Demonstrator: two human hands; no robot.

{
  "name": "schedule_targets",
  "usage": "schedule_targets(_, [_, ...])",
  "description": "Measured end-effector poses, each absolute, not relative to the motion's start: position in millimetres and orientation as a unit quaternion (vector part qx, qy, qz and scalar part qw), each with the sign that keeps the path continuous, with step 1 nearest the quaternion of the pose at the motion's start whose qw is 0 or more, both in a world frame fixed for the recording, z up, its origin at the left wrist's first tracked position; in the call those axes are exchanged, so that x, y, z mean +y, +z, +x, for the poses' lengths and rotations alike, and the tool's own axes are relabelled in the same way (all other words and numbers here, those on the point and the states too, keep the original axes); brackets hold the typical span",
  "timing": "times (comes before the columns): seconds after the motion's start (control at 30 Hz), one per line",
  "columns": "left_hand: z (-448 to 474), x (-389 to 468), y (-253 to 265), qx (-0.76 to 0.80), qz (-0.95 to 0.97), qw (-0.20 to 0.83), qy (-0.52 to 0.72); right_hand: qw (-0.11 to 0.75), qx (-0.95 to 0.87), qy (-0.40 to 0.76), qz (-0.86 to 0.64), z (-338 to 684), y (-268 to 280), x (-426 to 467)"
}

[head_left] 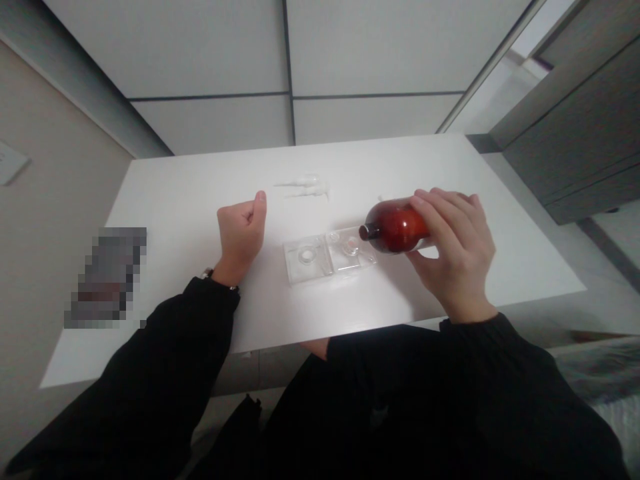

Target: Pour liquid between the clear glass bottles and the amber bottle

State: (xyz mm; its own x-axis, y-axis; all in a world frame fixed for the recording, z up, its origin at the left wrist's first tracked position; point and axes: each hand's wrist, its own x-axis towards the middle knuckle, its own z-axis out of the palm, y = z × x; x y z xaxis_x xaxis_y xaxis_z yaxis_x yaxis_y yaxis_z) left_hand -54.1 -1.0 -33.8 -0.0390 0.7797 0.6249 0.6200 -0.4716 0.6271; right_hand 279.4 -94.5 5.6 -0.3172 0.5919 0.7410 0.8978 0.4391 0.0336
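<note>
A reddish-brown bottle [397,227] lies tilted on its side in the air, with its bare narrow neck pointing left. My right hand [457,247] is wrapped around the bottle's body and base. Below the neck, on the tabletop, rests an open clear plastic case [307,267] with two square halves and round shapes in them. My left hand [243,227] is closed in a fist left of the case, thumb uppermost; whatever its fingers may hold is hidden. Behind the case lie clear slender plastic pieces [305,189] with thin pointed ends.
The white table [175,193] stands against pale panels [210,120]. At its left side is a blurred-out dark rectangular object [107,280]. A small pale piece shows just behind the bottle. The table's front edge runs close to my lap.
</note>
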Motion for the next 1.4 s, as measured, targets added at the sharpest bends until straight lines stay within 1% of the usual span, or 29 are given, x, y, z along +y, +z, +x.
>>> schedule_targets(0.17, [-53.8, -1.3, -34.2, 0.512, 0.686, 0.080, 0.511, 0.349, -0.781, -0.231, -0.463, 278.8, 6.5, -93.7])
schedule_targets(0.5, [-53.2, -3.6, -32.4, 0.519, 0.683, 0.093, 0.505, 0.348, -0.784, -0.249, -0.449, 277.2, 10.0, -93.5])
schedule_targets(0.73, [-53.3, -3.4, -32.6, 0.516, 0.688, 0.089, 0.502, 0.326, -0.782, -0.221, -0.482, 279.1, 9.2, -96.0])
schedule_targets(0.87, [-53.3, -3.9, -32.4, 0.511, 0.690, 0.088, 0.504, 0.309, -0.774, -0.228, -0.504, 279.4, 9.1, -96.4])
schedule_targets(1.1, [-53.9, -2.3, -34.4, 0.515, 0.694, 0.078, 0.497, 0.322, -0.777, -0.211, -0.498, 279.7, 8.6, -96.1])
schedule_targets(1.27, [-54.2, -2.2, -35.3, 0.515, 0.693, 0.084, 0.497, 0.324, -0.782, -0.234, -0.479, 279.2, 9.6, -95.1])
schedule_targets(1.4, [-53.6, -3.6, -33.5, 0.514, 0.692, 0.090, 0.500, 0.302, -0.778, -0.236, -0.498, 278.9, 10.8, -95.7])
